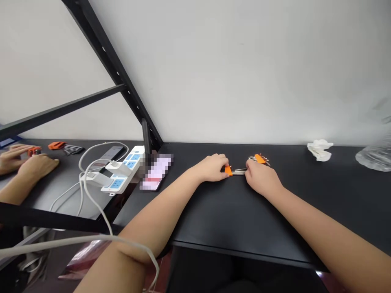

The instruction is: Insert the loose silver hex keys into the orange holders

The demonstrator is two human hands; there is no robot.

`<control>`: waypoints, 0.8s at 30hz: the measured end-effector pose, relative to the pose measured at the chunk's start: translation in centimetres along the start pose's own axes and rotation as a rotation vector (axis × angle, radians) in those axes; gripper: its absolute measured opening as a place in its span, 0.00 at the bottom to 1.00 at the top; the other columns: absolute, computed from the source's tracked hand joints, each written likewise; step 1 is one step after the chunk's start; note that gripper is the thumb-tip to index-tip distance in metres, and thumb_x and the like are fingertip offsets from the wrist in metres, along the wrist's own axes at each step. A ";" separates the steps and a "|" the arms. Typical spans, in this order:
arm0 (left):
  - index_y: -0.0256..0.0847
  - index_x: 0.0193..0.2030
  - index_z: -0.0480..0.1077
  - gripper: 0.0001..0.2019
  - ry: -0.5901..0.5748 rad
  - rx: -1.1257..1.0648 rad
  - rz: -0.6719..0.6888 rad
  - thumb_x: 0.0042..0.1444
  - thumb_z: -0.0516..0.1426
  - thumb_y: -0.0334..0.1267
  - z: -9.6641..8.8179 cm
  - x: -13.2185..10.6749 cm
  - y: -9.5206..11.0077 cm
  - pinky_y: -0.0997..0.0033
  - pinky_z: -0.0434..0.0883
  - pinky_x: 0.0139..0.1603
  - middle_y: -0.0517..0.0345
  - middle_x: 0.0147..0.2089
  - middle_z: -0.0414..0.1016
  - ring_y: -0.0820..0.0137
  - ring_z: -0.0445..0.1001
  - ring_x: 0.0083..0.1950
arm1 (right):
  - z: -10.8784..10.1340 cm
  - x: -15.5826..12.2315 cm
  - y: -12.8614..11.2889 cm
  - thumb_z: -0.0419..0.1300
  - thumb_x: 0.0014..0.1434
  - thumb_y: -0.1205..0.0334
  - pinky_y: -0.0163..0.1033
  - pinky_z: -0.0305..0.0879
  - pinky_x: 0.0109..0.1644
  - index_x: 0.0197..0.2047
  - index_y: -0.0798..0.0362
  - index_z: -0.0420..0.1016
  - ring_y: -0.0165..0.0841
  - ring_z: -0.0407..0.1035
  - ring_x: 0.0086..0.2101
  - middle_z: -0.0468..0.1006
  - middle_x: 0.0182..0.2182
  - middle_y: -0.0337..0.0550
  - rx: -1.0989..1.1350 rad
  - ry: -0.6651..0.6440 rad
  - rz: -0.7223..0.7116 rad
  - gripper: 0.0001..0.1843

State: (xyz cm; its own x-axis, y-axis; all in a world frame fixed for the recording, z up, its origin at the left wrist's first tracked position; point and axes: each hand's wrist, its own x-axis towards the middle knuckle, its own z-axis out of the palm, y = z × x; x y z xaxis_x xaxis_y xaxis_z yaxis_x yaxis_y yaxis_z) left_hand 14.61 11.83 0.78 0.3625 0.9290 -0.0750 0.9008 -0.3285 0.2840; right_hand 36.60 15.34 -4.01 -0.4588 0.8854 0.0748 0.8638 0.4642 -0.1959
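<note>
On the black tabletop (210, 211), my left hand (214, 167) is closed on an orange hex key holder (228, 170). Thin metal hex keys (238, 172) run from that holder to the right. At their far ends, the fingers of my right hand (263, 178) are closed; my fingertips are partly hidden. Just behind my right hand lies a second orange holder (260, 158) with several metal keys poking out on both sides.
A phone (157, 173) and a white power strip (126, 171) with chargers and a looping white cable (88, 187) are at left. Crumpled tissue (319, 149) and clear plastic (374, 156) sit at right. Beyond the black frame (116, 69), a co-worker's hands (35, 165) hold something orange.
</note>
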 end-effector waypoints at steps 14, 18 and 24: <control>0.45 0.43 0.71 0.11 0.065 -0.097 0.077 0.55 0.62 0.44 0.6 0.7 -2.0 0.63 0.70 0.48 0.55 0.46 0.73 0.61 0.72 0.49 | -1.6 1.3 4.5 0.53 0.65 0.63 0.39 0.65 0.48 0.40 0.48 0.78 0.35 0.70 0.44 0.79 0.41 0.41 0.269 -0.041 -0.269 0.12; 0.45 0.42 0.70 0.11 0.061 -0.096 0.063 0.53 0.62 0.43 0.5 0.7 -2.0 0.62 0.71 0.47 0.54 0.47 0.73 0.60 0.72 0.49 | -1.6 1.1 4.1 0.54 0.66 0.59 0.40 0.65 0.47 0.37 0.50 0.78 0.35 0.70 0.42 0.78 0.40 0.43 0.259 -0.068 -0.279 0.11; 0.45 0.42 0.70 0.11 0.067 -0.089 0.072 0.52 0.62 0.42 0.6 0.8 -2.0 0.62 0.71 0.46 0.55 0.45 0.73 0.61 0.72 0.48 | -1.7 0.2 2.6 0.60 0.62 0.59 0.39 0.65 0.40 0.40 0.52 0.75 0.34 0.69 0.37 0.76 0.43 0.47 0.248 -0.120 -0.213 0.07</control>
State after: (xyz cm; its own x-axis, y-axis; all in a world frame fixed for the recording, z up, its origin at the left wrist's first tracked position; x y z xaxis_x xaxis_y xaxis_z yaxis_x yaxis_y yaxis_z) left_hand 13.22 13.11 -0.43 0.4057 0.9139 0.0122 0.8471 -0.3810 0.3704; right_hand 39.08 16.75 -2.89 -0.6572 0.7532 0.0271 0.6757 0.6048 -0.4214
